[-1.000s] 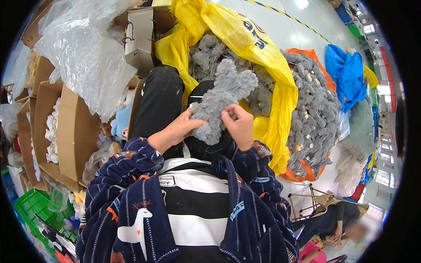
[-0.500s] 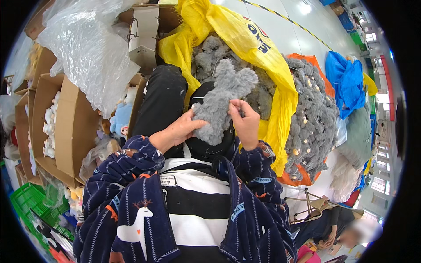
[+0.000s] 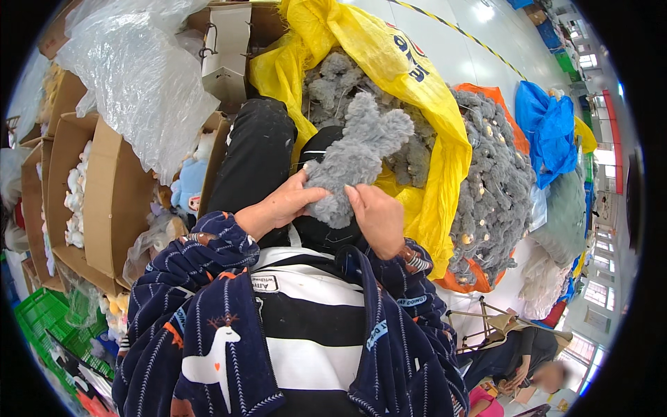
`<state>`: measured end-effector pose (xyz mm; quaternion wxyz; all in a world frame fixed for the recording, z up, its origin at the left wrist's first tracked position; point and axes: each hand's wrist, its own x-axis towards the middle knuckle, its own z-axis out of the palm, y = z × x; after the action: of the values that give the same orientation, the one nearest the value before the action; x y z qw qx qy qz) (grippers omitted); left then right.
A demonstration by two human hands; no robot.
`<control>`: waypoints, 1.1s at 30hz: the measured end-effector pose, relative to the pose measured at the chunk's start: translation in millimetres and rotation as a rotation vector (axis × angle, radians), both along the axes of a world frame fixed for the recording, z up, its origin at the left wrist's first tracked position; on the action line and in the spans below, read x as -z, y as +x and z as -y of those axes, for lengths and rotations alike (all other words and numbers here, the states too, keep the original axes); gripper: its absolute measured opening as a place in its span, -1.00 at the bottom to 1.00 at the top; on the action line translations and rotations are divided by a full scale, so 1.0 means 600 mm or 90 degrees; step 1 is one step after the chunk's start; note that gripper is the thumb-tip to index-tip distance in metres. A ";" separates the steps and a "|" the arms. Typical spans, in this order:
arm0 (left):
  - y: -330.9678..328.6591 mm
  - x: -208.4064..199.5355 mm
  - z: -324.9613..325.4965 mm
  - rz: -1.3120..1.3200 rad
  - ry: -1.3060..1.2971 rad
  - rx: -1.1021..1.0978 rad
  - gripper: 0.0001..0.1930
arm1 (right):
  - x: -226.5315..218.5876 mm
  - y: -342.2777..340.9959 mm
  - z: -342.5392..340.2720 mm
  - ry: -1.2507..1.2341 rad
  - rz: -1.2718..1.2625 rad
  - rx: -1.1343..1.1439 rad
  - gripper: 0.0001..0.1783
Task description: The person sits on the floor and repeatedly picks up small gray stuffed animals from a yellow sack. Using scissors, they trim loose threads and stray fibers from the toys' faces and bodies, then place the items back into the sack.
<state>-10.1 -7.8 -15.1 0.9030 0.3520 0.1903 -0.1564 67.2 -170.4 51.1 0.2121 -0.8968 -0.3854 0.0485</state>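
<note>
A grey fluffy plush piece (image 3: 356,149) with two ear-like lobes lies over my dark-clad knee. My left hand (image 3: 288,203) grips its lower left edge, thumb on top of the fur. At its lower right edge, my right hand (image 3: 379,214) is closed with thumb and fingers pinched against the fur. Whether a thread or other small thing sits in that pinch is too small to make out. Just beyond the piece, an open yellow sack (image 3: 445,132) holds more grey plush pieces (image 3: 333,83).
An orange sack (image 3: 479,276) heaped with grey plush pieces stands to the right, a blue bag (image 3: 545,128) behind it. Cardboard boxes (image 3: 114,201) with small plush toys and clear plastic sheeting (image 3: 139,76) are at left. A green crate (image 3: 45,323) sits lower left. Another person (image 3: 517,361) sits lower right.
My right hand has moved down and slightly left along the plush piece's edge, turning so its back shows more. My left hand stays in place on the piece.
</note>
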 end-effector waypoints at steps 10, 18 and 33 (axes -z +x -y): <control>0.002 -0.012 -0.005 0.002 -0.013 0.001 -0.41 | 0.012 0.019 0.009 0.031 0.053 0.026 -0.77; 0.000 -0.011 -0.003 -0.005 -0.015 0.004 -0.41 | 0.000 0.010 0.001 0.042 0.067 0.056 -0.76; -0.008 -0.013 -0.003 0.016 -0.002 0.034 -0.41 | -0.030 0.025 0.012 -0.010 -0.218 -0.114 -0.74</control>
<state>-15.0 -5.8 -7.3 0.9012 0.3577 0.1693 -0.1767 82.0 -177.6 69.3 0.2625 -0.8391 -0.4214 0.2222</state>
